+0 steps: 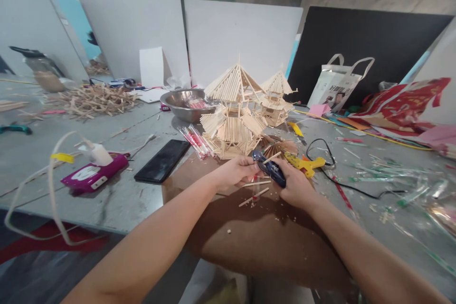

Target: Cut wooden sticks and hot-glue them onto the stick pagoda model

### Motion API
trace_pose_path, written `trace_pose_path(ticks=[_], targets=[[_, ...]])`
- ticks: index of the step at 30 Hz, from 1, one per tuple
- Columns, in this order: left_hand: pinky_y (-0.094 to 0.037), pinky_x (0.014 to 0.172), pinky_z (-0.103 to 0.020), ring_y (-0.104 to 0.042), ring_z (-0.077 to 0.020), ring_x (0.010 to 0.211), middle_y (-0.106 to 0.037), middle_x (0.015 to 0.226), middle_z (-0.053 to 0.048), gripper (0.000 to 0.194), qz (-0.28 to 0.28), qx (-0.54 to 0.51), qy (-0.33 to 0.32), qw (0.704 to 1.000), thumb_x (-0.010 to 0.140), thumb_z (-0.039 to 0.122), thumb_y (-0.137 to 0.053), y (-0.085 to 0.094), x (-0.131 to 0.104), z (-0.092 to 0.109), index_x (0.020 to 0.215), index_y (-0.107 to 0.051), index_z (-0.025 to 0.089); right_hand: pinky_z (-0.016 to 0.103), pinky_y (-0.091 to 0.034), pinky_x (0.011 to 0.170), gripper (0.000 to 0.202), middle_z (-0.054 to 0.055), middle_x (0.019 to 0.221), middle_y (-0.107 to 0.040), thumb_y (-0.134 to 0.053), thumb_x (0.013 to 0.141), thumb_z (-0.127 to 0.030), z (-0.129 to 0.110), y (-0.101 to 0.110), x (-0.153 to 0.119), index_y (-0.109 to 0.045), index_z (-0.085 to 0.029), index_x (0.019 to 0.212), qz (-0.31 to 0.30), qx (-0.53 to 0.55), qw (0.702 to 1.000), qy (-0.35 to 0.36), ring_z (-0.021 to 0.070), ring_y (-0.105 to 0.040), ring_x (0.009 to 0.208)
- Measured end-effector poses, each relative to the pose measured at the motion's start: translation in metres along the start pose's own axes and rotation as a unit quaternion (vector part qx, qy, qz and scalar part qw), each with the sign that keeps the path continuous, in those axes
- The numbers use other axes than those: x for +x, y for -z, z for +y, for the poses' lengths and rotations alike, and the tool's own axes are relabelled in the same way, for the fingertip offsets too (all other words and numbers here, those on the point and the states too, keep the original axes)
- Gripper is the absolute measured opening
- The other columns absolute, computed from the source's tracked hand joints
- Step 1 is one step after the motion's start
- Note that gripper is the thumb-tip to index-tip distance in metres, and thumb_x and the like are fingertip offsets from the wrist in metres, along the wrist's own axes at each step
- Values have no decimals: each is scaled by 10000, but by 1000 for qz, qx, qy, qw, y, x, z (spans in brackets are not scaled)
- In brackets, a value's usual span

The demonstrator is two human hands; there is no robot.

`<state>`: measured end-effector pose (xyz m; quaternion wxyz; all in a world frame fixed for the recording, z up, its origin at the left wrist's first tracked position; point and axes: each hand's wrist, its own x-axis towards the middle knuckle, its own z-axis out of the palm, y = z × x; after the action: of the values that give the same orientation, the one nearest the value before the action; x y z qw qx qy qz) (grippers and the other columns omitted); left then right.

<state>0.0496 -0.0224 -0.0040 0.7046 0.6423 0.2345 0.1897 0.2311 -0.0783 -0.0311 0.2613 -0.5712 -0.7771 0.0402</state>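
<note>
My right hand (294,184) is wrapped round a dark blue handheld tool (276,174), tilted over a brown board (263,242). At the tool's upper left end, my left hand (237,171) has its fingers pinched together; what they hold is too small to make out. A short pale stick (272,157) lies across the tool. Below the hands, loose wooden sticks (253,197) rest on the board. Just behind stands a tiered pavilion model of thin sticks (233,128), with a smaller one (276,99) at its right.
A black phone (162,161), a purple power strip (96,173) with a white cable and a metal bowl (188,107) lie to the left. A stick pile (96,99) is farther back. On the right are a yellow glue gun (306,165), its black cord and plastic wrappers (409,180).
</note>
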Motion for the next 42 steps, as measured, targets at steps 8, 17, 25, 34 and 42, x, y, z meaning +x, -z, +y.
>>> trace_pose_path(ticks=[8,17,25,34,42], targets=[[-66,330,-167,-108,-12,319,-236,398,98,301,-18,-14,23,999,692,435,-523,1,-3,3,689,-512,135,322,-389,745,459,91,998,-559,-491,633,-183,-6,5,-2,-408,-164,1084,-13,-2,1000,-18,228,-522,909],[-295,481,-188,-367,-61,477,-432,502,34,274,177,238,-188,936,764,358,-434,-8,11,-10,656,-539,130,300,-385,646,389,83,865,-592,-471,634,-196,-11,6,1,-432,-169,1020,-10,-62,994,-89,230,-559,778],[-359,598,-220,-470,-108,617,-541,633,-1,263,233,370,-213,874,798,281,-372,-12,8,-15,758,-590,140,308,-390,661,402,83,921,-577,-465,650,-206,-9,1,1,-413,-176,1048,15,-48,996,-72,229,-553,807],[-195,380,-169,-229,-33,392,-292,436,67,299,84,135,-112,981,744,395,-459,-5,6,-4,621,-506,127,318,-395,733,481,85,965,-568,-488,629,-177,-2,0,0,-398,-170,1102,6,-7,999,-31,221,-528,886],[-68,337,-161,-108,-11,342,-235,439,90,301,-25,-15,47,999,710,431,-502,5,-2,2,706,-519,131,302,-388,734,470,76,978,-569,-497,623,-174,-3,2,-1,-413,-178,1086,-1,2,1000,-10,213,-531,893]])
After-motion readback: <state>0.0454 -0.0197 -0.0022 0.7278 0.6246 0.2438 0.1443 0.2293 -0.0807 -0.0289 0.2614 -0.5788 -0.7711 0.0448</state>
